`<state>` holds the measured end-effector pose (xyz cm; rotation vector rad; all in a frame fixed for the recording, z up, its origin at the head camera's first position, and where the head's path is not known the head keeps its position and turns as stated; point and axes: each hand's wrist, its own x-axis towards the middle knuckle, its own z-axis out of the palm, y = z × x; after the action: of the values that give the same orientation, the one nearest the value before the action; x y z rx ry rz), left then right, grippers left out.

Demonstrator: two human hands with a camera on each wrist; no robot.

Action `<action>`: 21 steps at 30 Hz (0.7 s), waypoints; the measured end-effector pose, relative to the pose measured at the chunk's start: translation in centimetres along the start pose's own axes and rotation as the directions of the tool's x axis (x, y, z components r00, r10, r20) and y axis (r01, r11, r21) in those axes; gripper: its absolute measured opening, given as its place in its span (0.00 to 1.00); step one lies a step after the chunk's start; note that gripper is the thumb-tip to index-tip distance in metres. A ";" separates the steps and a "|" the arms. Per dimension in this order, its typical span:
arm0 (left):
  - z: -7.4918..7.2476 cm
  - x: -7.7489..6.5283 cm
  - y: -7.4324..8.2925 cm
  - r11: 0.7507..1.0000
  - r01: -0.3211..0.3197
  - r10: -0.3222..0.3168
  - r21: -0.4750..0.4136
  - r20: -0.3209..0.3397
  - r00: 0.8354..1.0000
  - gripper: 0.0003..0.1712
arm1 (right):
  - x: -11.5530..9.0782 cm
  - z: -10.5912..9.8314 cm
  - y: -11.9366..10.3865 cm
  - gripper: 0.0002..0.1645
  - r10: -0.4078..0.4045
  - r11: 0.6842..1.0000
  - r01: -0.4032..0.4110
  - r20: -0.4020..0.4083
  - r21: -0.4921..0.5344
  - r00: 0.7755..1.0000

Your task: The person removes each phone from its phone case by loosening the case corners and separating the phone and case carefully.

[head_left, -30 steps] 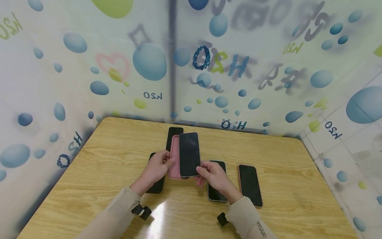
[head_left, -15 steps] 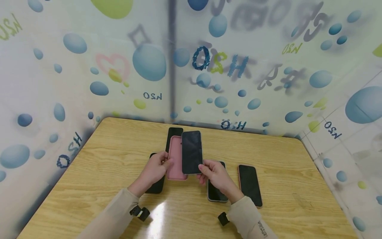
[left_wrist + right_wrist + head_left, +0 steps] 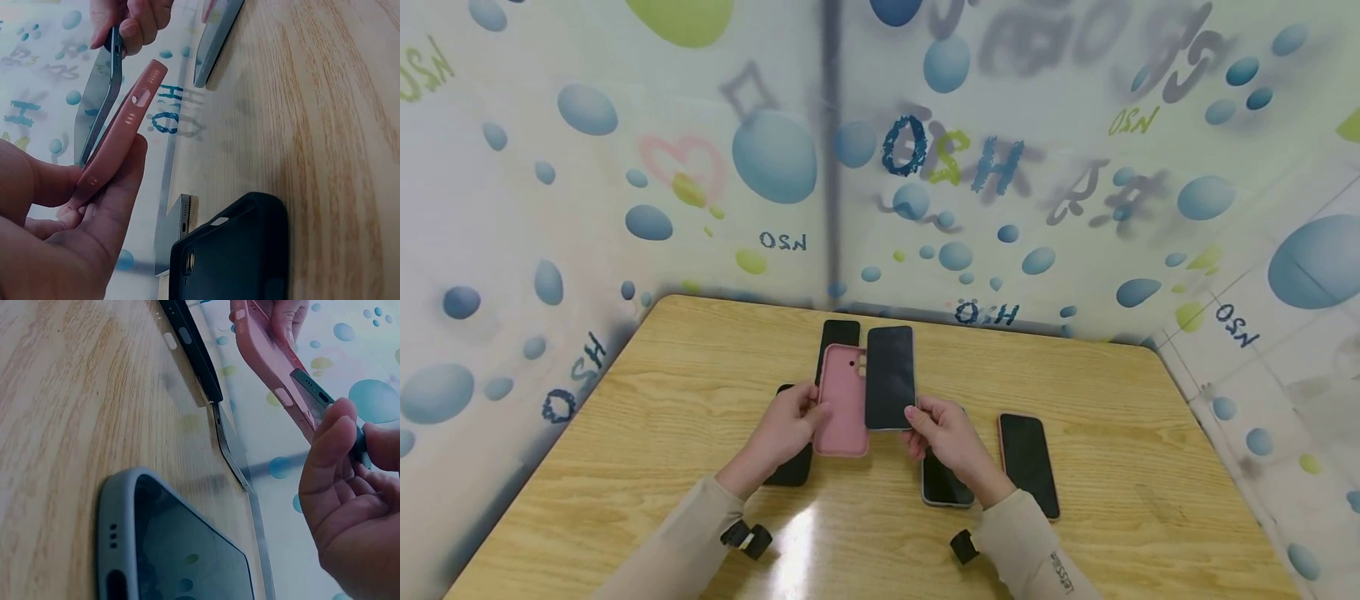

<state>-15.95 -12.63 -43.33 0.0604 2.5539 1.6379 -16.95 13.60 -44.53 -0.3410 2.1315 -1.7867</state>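
My left hand (image 3: pixel 786 425) pinches a pink phone case (image 3: pixel 841 408) by its left edge, thumb on the inner side. The case's hollow side faces up toward me, its camera cutout showing near the top. In my right hand (image 3: pixel 951 433) is a dark phone (image 3: pixel 890 379), gripped at its lower right corner with the screen facing me. The phone stands just right of the case and overlaps its right edge in the head view. In the left wrist view the pink case (image 3: pixel 122 131) is seen edge-on above the table, the phone (image 3: pixel 103 103) slanting beside it.
Below my left hand lies a phone in a black case (image 3: pixel 792 467); another black phone (image 3: pixel 841 333) lies behind the pink case. A grey-cased phone (image 3: pixel 946 487) rests under my right hand, and a pink-edged phone (image 3: pixel 1028 467) to its right. A patterned wall backs the wooden table (image 3: pixel 1112 400).
The phone has moved right and slightly up, away from the pink case, uncovering its inside and camera cutout. The case has shifted slightly left and down with my left hand.
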 end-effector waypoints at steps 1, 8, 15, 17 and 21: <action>0.0 0.0 0.0 1.000 0.000 0.000 0.000 -0.001 1.000 0.04 | 0.0 -0.1 0.0 0.21 0.001 1.000 -0.001 -0.005 0.000 1.000; -0.2 -0.1 -0.4 1.000 0.005 -0.005 0.005 -0.001 1.000 0.04 | 0.2 -0.5 -0.1 0.20 0.017 1.000 -0.018 -0.041 -0.014 0.999; -0.3 0.0 -0.6 1.000 0.008 -0.008 0.010 0.001 1.000 0.05 | 0.5 -0.7 0.0 0.20 0.030 0.999 -0.032 -0.073 -0.021 0.997; -0.3 0.0 -0.6 1.000 0.007 -0.007 0.007 0.000 1.000 0.05 | 0.6 -0.8 -0.1 0.20 0.033 0.999 -0.035 -0.076 -0.027 0.997; -0.3 0.0 -0.6 1.000 0.006 -0.006 0.005 0.000 1.000 0.05 | 0.8 -1.0 -0.2 0.19 0.044 0.998 -0.047 -0.082 -0.034 0.996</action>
<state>-15.97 -13.14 -43.72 0.0536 2.5557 1.6295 -18.06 14.14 -44.23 -0.2306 2.2112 -1.7672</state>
